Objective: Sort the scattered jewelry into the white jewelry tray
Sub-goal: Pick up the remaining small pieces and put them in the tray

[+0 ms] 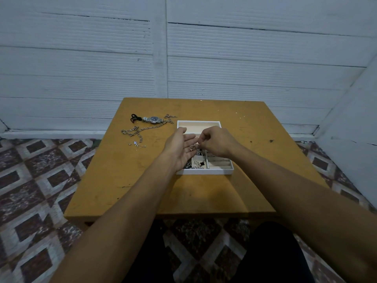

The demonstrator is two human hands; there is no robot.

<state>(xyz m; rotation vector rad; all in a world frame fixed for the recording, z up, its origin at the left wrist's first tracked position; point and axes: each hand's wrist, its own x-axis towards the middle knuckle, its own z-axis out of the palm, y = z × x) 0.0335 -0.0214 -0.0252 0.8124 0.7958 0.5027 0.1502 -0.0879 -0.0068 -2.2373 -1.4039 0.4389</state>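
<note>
The white jewelry tray (pixel 204 171) sits right of the table's (pixel 265 127) middle, with bare wood on its right and near sides. Both hands hover over it and hide its centre. The left hand (pixel 179 149) lies flat, palm up, fingers straight, with a small gold piece (pixel 192 147) on it. The right hand (pixel 217 142) curls its fingertips just beside that piece; whether they pinch it I cannot tell. Pearl beads (pixel 197 164) show in a near compartment. A wristwatch (pixel 152 119), a chain (pixel 133 132) and tiny, indistinct bits (pixel 137 143) lie left of the tray.
</note>
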